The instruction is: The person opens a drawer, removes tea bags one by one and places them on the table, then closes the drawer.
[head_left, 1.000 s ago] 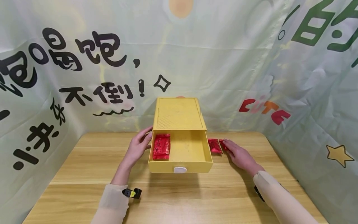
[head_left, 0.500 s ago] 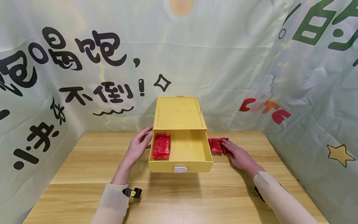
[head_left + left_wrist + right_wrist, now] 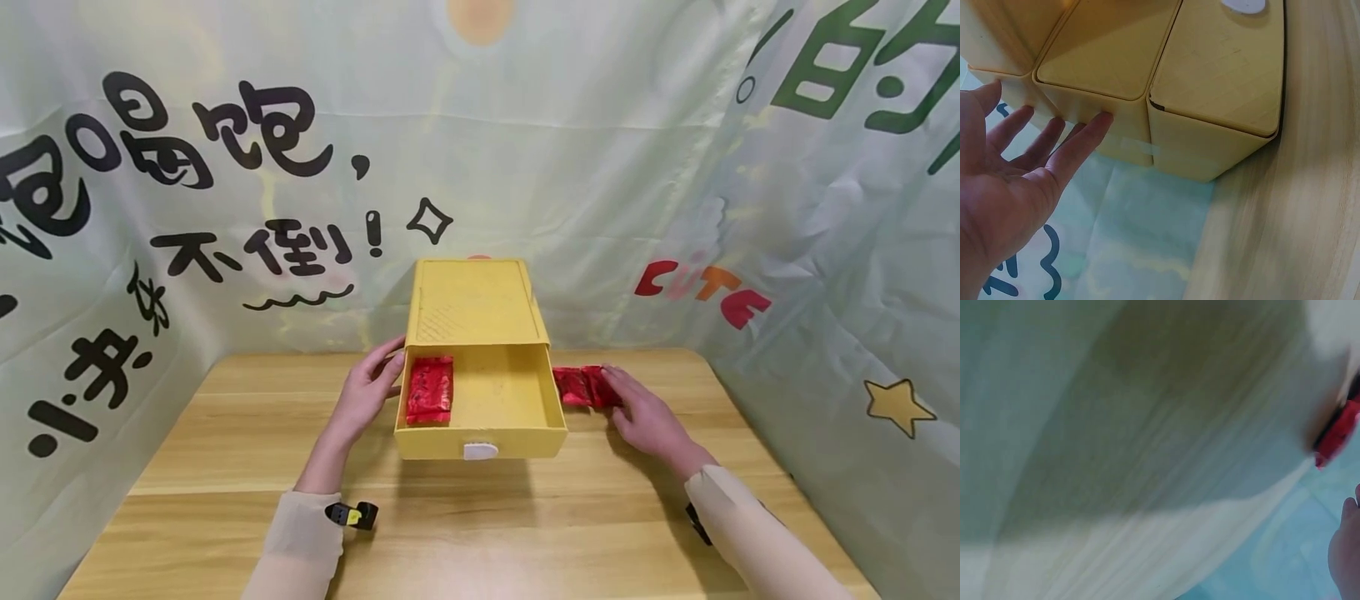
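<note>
A yellow drawer cabinet stands at the back middle of the table, its top drawer pulled out. Inside that drawer, on the left, lies a red packet. My left hand touches the cabinet's left side with spread, slightly bent fingers; the left wrist view shows the fingertips on the yellow side wall. Right of the cabinet, two red packets lie side by side on the table. My right hand has its extended fingers at the right edge of the outer packet. The right wrist view catches only part of this hand.
The wooden table extends in front of the cabinet and to both sides. A printed cloth hangs behind and along both sides. Below the top drawer, the lower drawers are shut.
The outer red packet has slid left against the other one, and more of it shows now. My right hand has drawn slightly to the right of it. The left hand keeps its place.
</note>
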The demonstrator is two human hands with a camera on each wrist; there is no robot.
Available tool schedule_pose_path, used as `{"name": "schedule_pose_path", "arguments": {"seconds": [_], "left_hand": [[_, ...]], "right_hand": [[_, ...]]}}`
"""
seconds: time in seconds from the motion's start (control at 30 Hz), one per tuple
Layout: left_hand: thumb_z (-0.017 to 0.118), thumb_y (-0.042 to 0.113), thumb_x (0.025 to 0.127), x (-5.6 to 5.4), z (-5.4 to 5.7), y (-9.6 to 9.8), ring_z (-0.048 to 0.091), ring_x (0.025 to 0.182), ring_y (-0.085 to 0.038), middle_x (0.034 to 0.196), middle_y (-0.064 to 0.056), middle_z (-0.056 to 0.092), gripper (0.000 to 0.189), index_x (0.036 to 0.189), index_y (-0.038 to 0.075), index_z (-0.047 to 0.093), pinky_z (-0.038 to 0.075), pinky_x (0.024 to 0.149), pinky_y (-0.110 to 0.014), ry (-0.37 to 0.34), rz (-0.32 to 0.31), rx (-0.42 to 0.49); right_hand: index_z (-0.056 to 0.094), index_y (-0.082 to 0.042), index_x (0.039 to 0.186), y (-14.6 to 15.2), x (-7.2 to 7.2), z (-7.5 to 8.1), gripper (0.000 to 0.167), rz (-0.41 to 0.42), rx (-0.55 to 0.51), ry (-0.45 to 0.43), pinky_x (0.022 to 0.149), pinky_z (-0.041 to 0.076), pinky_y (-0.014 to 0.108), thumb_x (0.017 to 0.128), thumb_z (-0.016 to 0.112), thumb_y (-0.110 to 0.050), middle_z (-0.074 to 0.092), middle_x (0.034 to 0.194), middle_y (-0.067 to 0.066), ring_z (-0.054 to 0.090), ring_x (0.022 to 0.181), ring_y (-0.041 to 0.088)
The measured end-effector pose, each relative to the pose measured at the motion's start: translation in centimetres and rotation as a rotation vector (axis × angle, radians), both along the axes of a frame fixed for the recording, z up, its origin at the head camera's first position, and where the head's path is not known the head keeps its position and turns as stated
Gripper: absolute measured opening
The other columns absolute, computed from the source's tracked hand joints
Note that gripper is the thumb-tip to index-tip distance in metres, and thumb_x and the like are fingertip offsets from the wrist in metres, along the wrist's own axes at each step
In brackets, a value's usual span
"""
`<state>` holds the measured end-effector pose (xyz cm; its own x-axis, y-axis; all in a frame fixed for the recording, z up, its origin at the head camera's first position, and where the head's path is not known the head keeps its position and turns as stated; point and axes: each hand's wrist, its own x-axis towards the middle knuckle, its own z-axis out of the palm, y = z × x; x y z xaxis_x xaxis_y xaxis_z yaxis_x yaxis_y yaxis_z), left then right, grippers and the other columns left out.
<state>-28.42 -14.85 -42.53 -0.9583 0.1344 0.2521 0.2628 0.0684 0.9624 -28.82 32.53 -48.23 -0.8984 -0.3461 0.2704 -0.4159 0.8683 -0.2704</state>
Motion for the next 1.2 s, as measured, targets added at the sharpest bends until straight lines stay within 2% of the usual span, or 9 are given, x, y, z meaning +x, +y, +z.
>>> {"name": "schedule_pose_path", "arguments": {"seconds": [0.13, 0.37, 0.47, 0.53, 0.6, 0.73, 0.87, 1.03, 1.2], "left_hand": [[0.056, 0.027, 0.110, 0.0, 0.0, -0.1, 0.060, 0.127, -0.030, 0.153, -0.018, 0.052, 0.050, 0.155, 0.007, 0.050, 0.065, 0.090, -0.039, 0.001, -0.002, 0.000], [0.057, 0.026, 0.109, 0.1, 0.1, -0.2, 0.059, 0.128, -0.033, 0.152, -0.018, 0.052, 0.049, 0.155, 0.008, 0.050, 0.065, 0.089, -0.037, -0.015, -0.002, 0.014], [0.056, 0.025, 0.110, 0.2, 0.2, -0.3, 0.059, 0.128, -0.032, 0.152, -0.018, 0.052, 0.049, 0.154, 0.007, 0.050, 0.065, 0.090, -0.037, -0.011, 0.000, 0.008], [0.056, 0.025, 0.110, 0.2, 0.2, -0.3, 0.059, 0.128, -0.032, 0.153, -0.018, 0.052, 0.049, 0.155, 0.007, 0.050, 0.064, 0.090, -0.037, -0.002, -0.005, 0.003], [0.056, 0.025, 0.110, 0.2, 0.1, -0.3, 0.060, 0.128, -0.031, 0.154, -0.019, 0.050, 0.049, 0.155, 0.006, 0.049, 0.064, 0.090, -0.038, 0.006, -0.013, 0.000], [0.056, 0.023, 0.110, 0.0, -0.1, -0.2, 0.059, 0.129, -0.032, 0.155, -0.018, 0.049, 0.049, 0.154, 0.005, 0.049, 0.064, 0.091, -0.041, 0.003, -0.033, 0.014], [0.057, 0.023, 0.109, 0.1, 0.0, -0.2, 0.058, 0.130, -0.036, 0.155, -0.018, 0.048, 0.049, 0.154, 0.005, 0.049, 0.064, 0.092, -0.045, 0.002, -0.039, 0.019], [0.057, 0.022, 0.109, 0.1, 0.2, -0.1, 0.056, 0.131, -0.039, 0.156, -0.018, 0.047, 0.049, 0.154, 0.005, 0.049, 0.063, 0.093, -0.049, 0.001, -0.043, 0.022], [0.057, 0.020, 0.109, 0.1, 0.3, -0.2, 0.055, 0.133, -0.039, 0.157, -0.017, 0.046, 0.049, 0.154, 0.004, 0.049, 0.064, 0.091, -0.042, -0.005, -0.044, 0.025]], "right_hand": [[0.041, 0.000, 0.158, -0.4, 0.9, 0.7, 0.069, 0.000, -0.034, 0.081, 0.115, 0.041, 0.065, 0.094, 0.066, -0.004, 0.041, 0.161, 0.023, 0.040, 0.145, 0.045], [0.047, -0.002, 0.155, -1.5, 2.0, 2.1, 0.070, 0.037, -0.105, 0.292, 0.107, 0.049, 0.063, 0.090, 0.073, -0.002, 0.051, 0.154, 0.020, 0.051, 0.136, 0.043], [0.048, -0.002, 0.154, -2.3, 2.3, 2.9, 0.072, 0.076, -0.139, 0.374, 0.119, 0.044, 0.037, 0.088, 0.076, 0.000, 0.053, 0.153, 0.018, 0.053, 0.135, 0.041], [0.048, -0.002, 0.154, -2.8, 2.4, 3.5, 0.074, 0.116, -0.167, 0.418, 0.122, 0.032, 0.020, 0.086, 0.077, 0.001, 0.053, 0.154, 0.017, 0.053, 0.135, 0.040], [0.049, 0.000, 0.153, -3.2, 2.4, 4.0, 0.071, 0.162, -0.201, 0.456, 0.121, 0.020, 0.010, 0.087, 0.075, 0.001, 0.053, 0.154, 0.017, 0.053, 0.135, 0.039], [0.052, 0.003, 0.150, -4.2, 2.6, 5.1, 0.055, 0.246, -0.261, 0.516, 0.122, 0.026, 0.014, 0.101, 0.066, -0.019, 0.054, 0.153, 0.018, 0.052, 0.139, 0.032], [0.053, 0.006, 0.147, -5.5, 2.7, 6.4, 0.060, 0.304, -0.291, 0.573, 0.123, 0.031, 0.019, 0.109, 0.054, -0.040, 0.056, 0.151, 0.019, 0.051, 0.142, 0.026], [0.054, 0.008, 0.146, -7.2, 3.0, 8.5, 0.062, 0.378, -0.316, 0.617, 0.124, 0.034, 0.025, 0.109, 0.054, -0.042, 0.057, 0.148, 0.021, 0.051, 0.142, 0.027], [0.054, 0.011, 0.143, -8.7, 3.1, 10.5, 0.062, 0.462, -0.326, 0.643, 0.124, 0.036, 0.030, 0.108, 0.055, -0.040, 0.058, 0.147, 0.024, 0.051, 0.141, 0.030]]}}
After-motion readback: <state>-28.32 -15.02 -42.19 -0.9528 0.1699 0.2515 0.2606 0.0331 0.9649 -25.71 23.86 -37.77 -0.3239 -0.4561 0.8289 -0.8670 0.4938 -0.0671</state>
